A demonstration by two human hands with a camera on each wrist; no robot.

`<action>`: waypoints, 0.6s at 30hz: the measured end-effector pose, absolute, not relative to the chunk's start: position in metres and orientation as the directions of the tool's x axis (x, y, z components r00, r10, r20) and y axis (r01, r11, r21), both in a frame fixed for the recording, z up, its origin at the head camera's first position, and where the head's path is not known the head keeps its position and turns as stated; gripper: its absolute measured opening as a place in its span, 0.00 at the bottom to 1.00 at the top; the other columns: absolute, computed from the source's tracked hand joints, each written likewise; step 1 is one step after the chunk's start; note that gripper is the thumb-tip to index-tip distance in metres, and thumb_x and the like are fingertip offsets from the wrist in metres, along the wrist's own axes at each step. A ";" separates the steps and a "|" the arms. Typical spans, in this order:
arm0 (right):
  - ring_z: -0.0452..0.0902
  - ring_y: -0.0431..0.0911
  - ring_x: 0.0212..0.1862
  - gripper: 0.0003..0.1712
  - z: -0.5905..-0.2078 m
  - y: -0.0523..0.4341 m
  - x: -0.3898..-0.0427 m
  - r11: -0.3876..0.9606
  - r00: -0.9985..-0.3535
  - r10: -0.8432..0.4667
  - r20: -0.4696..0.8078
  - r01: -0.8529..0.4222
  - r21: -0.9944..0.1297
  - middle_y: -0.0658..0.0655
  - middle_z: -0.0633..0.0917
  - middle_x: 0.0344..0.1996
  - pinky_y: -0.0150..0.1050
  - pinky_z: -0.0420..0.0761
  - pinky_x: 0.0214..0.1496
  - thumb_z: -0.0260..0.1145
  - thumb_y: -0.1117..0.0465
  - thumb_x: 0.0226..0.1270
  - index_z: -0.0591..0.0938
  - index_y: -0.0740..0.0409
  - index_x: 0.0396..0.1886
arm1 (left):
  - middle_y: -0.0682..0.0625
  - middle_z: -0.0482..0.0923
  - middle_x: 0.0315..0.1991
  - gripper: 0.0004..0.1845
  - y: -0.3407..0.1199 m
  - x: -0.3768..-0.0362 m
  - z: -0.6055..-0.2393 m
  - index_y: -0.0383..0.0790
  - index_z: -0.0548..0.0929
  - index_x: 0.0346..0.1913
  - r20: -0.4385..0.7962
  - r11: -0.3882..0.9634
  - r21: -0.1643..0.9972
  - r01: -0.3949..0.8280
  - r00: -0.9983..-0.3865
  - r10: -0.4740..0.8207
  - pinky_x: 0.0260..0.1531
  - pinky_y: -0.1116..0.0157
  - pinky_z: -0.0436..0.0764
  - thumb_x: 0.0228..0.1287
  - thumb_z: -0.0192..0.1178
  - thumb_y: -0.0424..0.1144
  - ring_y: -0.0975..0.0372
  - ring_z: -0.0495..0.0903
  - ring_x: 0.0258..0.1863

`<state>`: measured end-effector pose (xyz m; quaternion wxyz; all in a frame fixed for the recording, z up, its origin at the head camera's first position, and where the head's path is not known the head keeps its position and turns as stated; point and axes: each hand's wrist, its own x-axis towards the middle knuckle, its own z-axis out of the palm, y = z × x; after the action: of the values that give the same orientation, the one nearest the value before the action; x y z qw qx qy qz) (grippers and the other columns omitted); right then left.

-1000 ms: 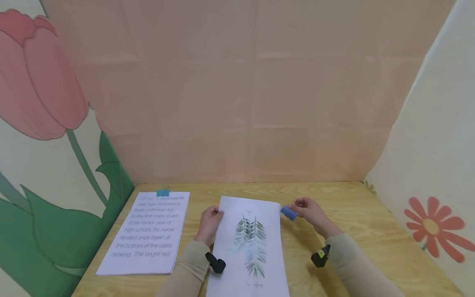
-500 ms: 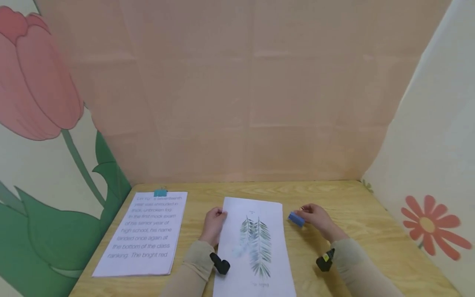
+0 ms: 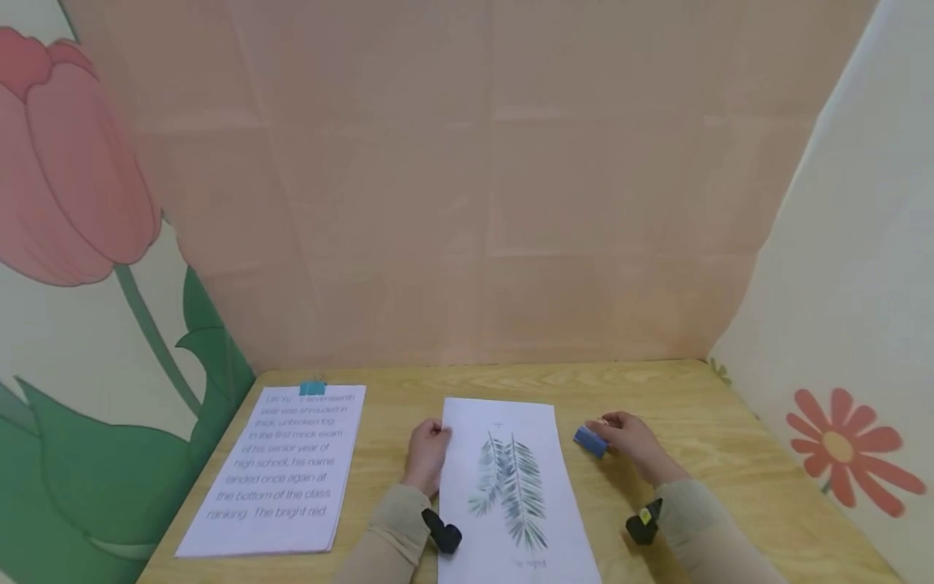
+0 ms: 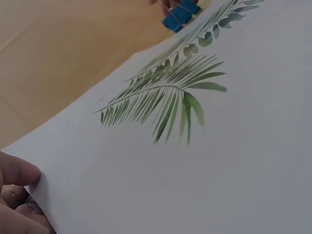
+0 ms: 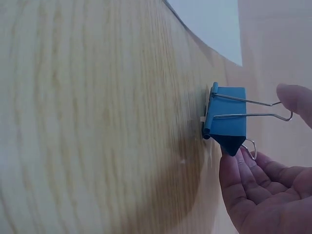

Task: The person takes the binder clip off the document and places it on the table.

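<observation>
The person's right hand (image 3: 635, 444) pinches a blue binder clip (image 3: 589, 442) by its wire handles; in the right wrist view the thumb and the other fingers (image 5: 253, 180) close on the wires, so this grip is closed on the clip. The clip sits low over the wooden tabletop (image 3: 679, 405), just beside the right edge of the leaf print sheet (image 3: 511, 478), but not on the paper. The left hand (image 3: 426, 450) holds the left edge of this sheet near its far corner, with the thumb on top and the other fingers mostly hidden under the paper, so that grip is closed on the sheet.

As I judge it, one part of the work is finished: the text sheets (image 3: 280, 470) on the left lie in a neat stack with a teal binder clip (image 3: 312, 388) already on their top edge. The leaf print sheet has no clip yet, so the clipping of it is still to do, and the blue clip must first come to an edge of the paper.

Compared with one second ago, the right hand has gone lower and a little away from the sheet's far right corner, where the clip was nearly touching the paper. The left hand keeps the same hold, and the sheet looks laid a little flatter
</observation>
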<state>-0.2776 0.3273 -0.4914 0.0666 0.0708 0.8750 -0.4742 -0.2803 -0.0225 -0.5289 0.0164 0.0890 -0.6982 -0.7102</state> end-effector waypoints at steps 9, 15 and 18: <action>0.79 0.62 0.56 0.43 -0.496 0.334 -0.280 0.537 -0.972 0.105 -0.208 0.232 -0.811 0.78 0.74 0.61 0.53 0.79 0.59 0.63 0.45 0.77 0.65 0.80 0.68 | 0.45 0.73 0.34 0.04 -0.013 -0.282 -0.529 0.29 0.77 0.39 -0.077 -0.001 0.997 -0.077 -0.987 -0.139 0.35 0.62 0.73 0.73 0.56 0.27 0.55 0.73 0.36; 0.78 0.64 0.57 0.42 -0.499 0.337 -0.283 0.510 -0.969 0.127 -0.213 0.248 -0.824 0.77 0.76 0.59 0.47 0.82 0.53 0.64 0.46 0.76 0.65 0.81 0.67 | 0.45 0.73 0.34 0.04 -0.007 -0.283 -0.532 0.30 0.77 0.37 -0.076 0.019 0.997 -0.079 -0.987 -0.143 0.35 0.62 0.73 0.72 0.56 0.27 0.55 0.73 0.35; 0.76 0.65 0.60 0.43 -0.500 0.338 -0.283 0.510 -0.960 0.145 -0.238 0.278 -0.814 0.77 0.75 0.60 0.49 0.81 0.56 0.63 0.44 0.76 0.65 0.79 0.68 | 0.44 0.74 0.33 0.04 -0.005 -0.283 -0.533 0.30 0.77 0.37 -0.086 0.013 0.996 -0.089 -0.984 -0.154 0.35 0.62 0.73 0.72 0.56 0.27 0.55 0.73 0.35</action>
<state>-0.2831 0.3384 -0.4997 0.0696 0.1222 0.8662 -0.4795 -0.2828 -0.0050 -0.5329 0.0231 0.0856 -0.7112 -0.6974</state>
